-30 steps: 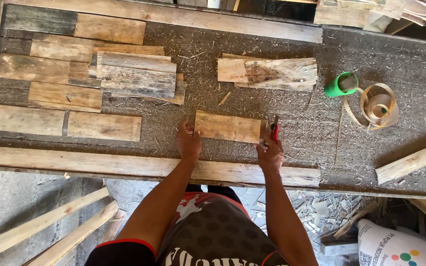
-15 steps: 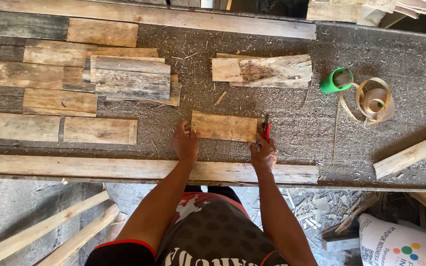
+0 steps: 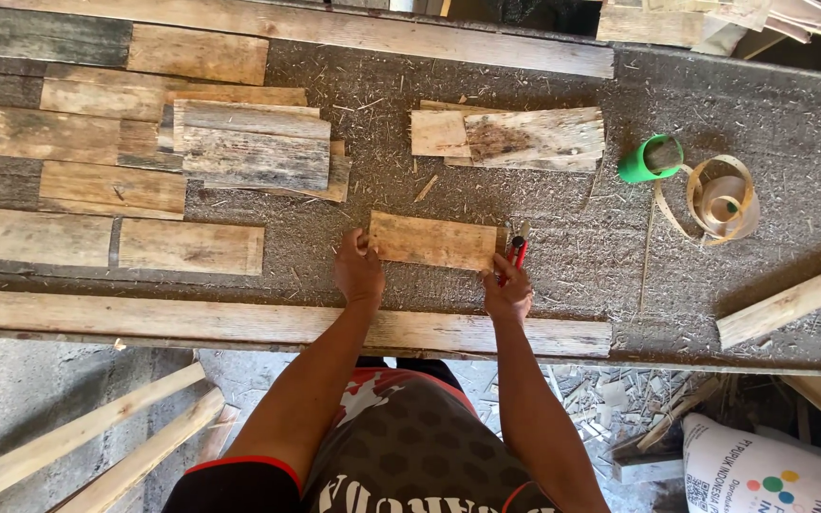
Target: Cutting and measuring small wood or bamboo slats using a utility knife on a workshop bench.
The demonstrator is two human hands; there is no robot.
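plank (image 3: 432,240) btwn hands (fingers maybe touching)

A gritty surface (image 3: 762,123) strewn with shavings carries weathered planks (image 3: 116,161) laid in rows at the left, with 2 grey boards (image 3: 254,142) stacked across them. Farther back lie 2 overlapping pale pieces (image 3: 510,138). A green cup (image 3: 653,157) lies on its side just beside a tape roll (image 3: 724,199). A long batten (image 3: 268,323) runs along the near edge. A white sack (image 3: 762,470) sits on the floor at the lower right.
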